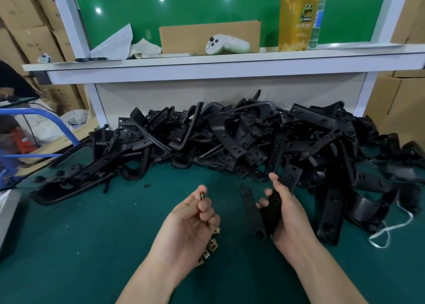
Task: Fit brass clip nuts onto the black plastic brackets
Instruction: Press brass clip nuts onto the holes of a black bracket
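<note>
Black bracket held tilted, brass clip nut pinched nearby, bracket pile behind

Green bench with black bracket heap and brass nuts

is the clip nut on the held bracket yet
No, the left hand pinches the brass clip nut apart from the bracket in the right hand.

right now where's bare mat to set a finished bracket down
Widest bare green mat lies left of the left hand, short of the bracket pile. A smaller strip runs between both hands and the pile. Crowded: brackets fill the mat right of the right hand, and loose brass nuts lie under the left hand.
</note>
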`<control>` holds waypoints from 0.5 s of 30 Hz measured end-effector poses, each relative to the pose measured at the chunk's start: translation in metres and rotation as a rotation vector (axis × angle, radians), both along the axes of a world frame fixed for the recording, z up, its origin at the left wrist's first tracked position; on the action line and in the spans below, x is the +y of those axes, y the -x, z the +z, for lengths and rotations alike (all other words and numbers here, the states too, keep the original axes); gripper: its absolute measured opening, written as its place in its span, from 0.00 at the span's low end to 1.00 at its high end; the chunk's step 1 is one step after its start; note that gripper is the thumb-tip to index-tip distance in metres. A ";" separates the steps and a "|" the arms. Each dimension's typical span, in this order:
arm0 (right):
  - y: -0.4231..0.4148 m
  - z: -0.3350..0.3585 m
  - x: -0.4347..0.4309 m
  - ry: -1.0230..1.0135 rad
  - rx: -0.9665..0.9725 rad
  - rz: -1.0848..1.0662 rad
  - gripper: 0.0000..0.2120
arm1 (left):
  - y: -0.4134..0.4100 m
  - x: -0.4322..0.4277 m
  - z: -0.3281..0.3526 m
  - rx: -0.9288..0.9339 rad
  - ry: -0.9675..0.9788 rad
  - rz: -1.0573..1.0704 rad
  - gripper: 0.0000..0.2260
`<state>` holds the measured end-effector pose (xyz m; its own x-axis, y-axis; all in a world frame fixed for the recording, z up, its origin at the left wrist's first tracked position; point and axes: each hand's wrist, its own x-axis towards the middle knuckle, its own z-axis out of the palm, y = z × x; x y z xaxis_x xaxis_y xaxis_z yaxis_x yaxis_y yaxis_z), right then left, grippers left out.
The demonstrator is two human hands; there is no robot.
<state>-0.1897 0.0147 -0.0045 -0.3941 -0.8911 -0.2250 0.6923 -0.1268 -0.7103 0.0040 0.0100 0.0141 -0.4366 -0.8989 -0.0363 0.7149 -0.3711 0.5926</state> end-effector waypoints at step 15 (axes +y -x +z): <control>-0.001 0.002 0.005 0.021 -0.008 0.012 0.08 | 0.004 0.003 -0.001 -0.330 0.203 0.136 0.05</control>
